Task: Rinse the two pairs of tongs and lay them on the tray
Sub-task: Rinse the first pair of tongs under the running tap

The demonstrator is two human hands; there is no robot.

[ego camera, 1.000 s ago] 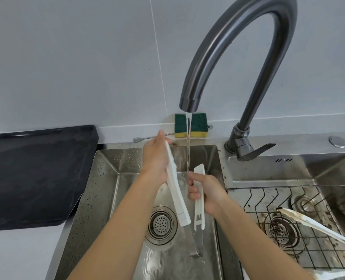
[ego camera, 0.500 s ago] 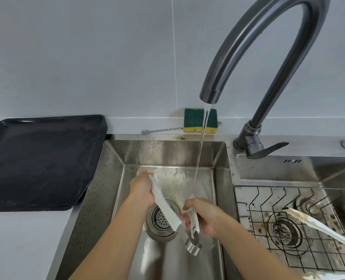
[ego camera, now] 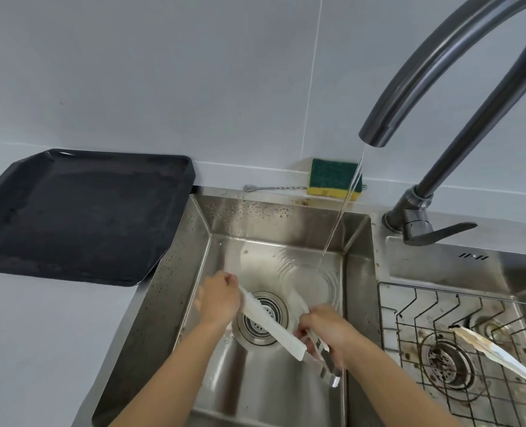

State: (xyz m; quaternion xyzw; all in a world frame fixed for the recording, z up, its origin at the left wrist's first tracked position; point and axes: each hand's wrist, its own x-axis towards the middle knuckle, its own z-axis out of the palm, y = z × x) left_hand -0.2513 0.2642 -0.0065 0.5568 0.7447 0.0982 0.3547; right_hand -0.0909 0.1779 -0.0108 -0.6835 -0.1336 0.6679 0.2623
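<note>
Low in a brushed stainless-steel sink [ego camera: 175, 291], the left hand [ego camera: 220, 298] and right hand [ego camera: 329, 329] each grip one flat white plastic arm of the tongs [ego camera: 272, 326], metal hinge toward the camera. A second, stained pair [ego camera: 499, 357] lies over the wire rack [ego camera: 409, 306]. The matte black tray [ego camera: 79, 217] sits on the grey worktop [ego camera: 39, 340]. No writing is legible.

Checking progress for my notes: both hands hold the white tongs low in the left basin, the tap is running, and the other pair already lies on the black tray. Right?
Not quite. The head view shows the black tray bare; the other pair still lies in the right basin over the wire rack. The rest holds: left hand and right hand hold the white tongs, tap running.
</note>
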